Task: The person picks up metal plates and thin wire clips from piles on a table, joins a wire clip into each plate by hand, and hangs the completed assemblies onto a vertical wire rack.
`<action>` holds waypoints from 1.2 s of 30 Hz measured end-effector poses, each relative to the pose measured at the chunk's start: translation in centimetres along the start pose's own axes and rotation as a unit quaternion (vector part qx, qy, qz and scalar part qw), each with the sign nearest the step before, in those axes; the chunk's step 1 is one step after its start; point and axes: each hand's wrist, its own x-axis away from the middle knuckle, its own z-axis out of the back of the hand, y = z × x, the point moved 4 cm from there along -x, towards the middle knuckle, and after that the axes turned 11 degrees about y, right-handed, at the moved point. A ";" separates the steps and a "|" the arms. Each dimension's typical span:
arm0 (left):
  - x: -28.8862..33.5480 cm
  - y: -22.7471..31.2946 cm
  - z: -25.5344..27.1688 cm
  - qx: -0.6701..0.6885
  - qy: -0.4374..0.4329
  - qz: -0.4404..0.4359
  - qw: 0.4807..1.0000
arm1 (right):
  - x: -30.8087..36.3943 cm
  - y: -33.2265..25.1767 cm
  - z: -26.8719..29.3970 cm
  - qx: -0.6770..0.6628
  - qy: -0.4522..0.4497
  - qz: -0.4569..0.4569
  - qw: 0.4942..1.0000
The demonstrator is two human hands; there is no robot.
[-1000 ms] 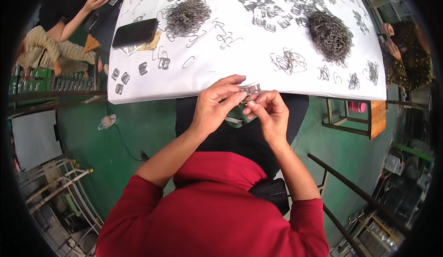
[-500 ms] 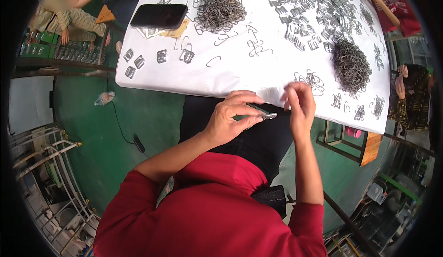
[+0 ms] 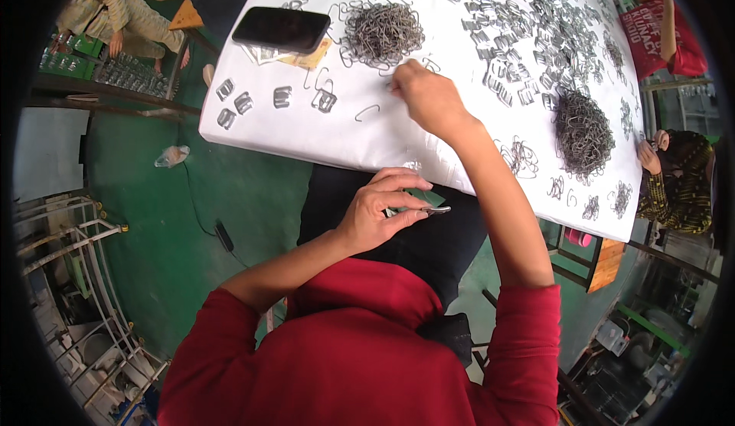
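Note:
In front of my lap, just off the table's near edge, my left hand pinches a small flat metal buckle between thumb and fingers. A bit of green shows between those fingers; I cannot tell what it is. My right hand is out over the white-covered table, close to the near side of a heap of bent wire hooks. Its fingers are drawn together, and their tips are partly hidden. A single wire hook lies to the left of them.
A black phone rests on banknotes at the left. A few metal buckles lie below it. Many more buckles cover the far right, beside a second hook heap. Other people sit around the table, including a patterned sleeve at right.
My right hand has moved from beside my left hand, forward and left over the table to the hook heap. My left hand stays near its place, still pinching the buckle.

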 end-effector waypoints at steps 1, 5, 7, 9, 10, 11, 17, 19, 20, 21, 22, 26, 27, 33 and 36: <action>0.0 -0.1 -0.2 -0.009 0.003 -0.005 1.000 | 1.3 0.5 1.4 -0.056 0.032 -0.044 0.997; 0.3 0.3 0.0 -0.019 0.016 -0.010 1.000 | 7.6 -1.5 7.8 -0.423 0.054 -0.349 0.835; 0.2 0.2 -0.2 -0.026 0.014 -0.018 0.999 | 11.1 -3.2 10.4 -0.466 0.083 -0.426 0.771; 0.0 0.3 -0.6 -0.023 0.010 -0.021 0.999 | 13.9 -4.8 11.8 -0.483 0.111 -0.464 0.735; -0.2 0.5 -0.8 -0.028 0.013 -0.026 0.999 | 15.1 -5.3 12.0 -0.496 0.121 -0.487 0.708; -0.3 0.7 -1.1 -0.023 0.011 -0.033 0.999 | 16.1 -5.7 11.8 -0.502 0.145 -0.477 0.707; -0.6 2.0 -2.1 -0.057 -0.005 -0.067 0.996 | 17.9 -5.8 10.0 -0.484 0.170 -0.478 0.713; -0.6 2.4 -2.4 -0.057 -0.014 -0.071 0.996 | 18.0 -5.6 9.9 -0.479 0.188 -0.468 0.719; -0.6 2.5 -2.7 -0.055 -0.020 -0.076 0.995 | 18.1 -5.5 10.0 -0.472 0.204 -0.456 0.727; -0.9 2.4 -2.8 -0.058 -0.021 -0.080 0.995 | 18.1 -5.4 10.1 -0.474 0.207 -0.453 0.726; -1.0 2.3 -3.0 -0.057 -0.029 -0.096 0.993 | 18.1 -5.4 10.3 -0.478 0.223 -0.443 0.725; -5.3 0.5 -3.6 -0.085 -0.009 -0.114 0.990 | 18.7 -5.4 11.1 -0.458 0.261 -0.408 0.746; -7.3 -0.1 -4.2 -0.127 -0.015 -0.145 0.981 | 19.0 -5.2 11.1 -0.453 0.261 -0.407 0.749; -17.7 -5.6 -11.0 -0.304 -0.007 -0.286 0.909 | 19.5 -4.6 11.2 -0.435 0.280 -0.414 0.749; -20.1 -5.9 -12.2 -0.348 -0.019 -0.302 0.887 | 20.0 -4.2 10.8 -0.425 0.286 -0.416 0.751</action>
